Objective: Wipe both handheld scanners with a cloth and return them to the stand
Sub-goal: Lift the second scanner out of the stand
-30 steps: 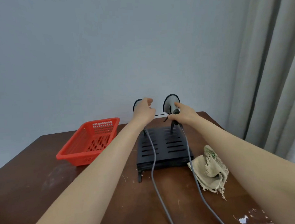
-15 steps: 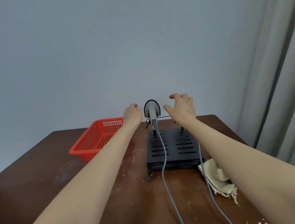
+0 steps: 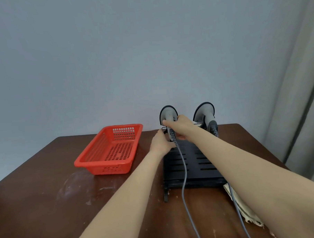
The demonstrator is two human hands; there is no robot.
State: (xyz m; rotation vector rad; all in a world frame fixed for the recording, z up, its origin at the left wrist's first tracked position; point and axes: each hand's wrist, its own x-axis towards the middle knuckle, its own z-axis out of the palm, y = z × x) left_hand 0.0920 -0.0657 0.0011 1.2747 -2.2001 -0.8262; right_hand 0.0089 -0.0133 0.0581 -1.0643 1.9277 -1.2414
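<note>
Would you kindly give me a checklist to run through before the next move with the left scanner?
1. Right hand curled round left scanner: ok.
2. Left hand steadying stand: cannot tell; it sits at the left rear corner.
3. Right scanner upright in stand: ok.
4. Left scanner's cable untangled, lying over stand: ok.
5. Cloth in hand for wiping: not ok; it lies on the table under the right arm.

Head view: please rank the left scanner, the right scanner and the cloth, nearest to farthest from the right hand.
1. Left scanner: gripped by the right hand.
2. Right scanner: beside it, on the stand.
3. Cloth: at the stand's front right corner.
</note>
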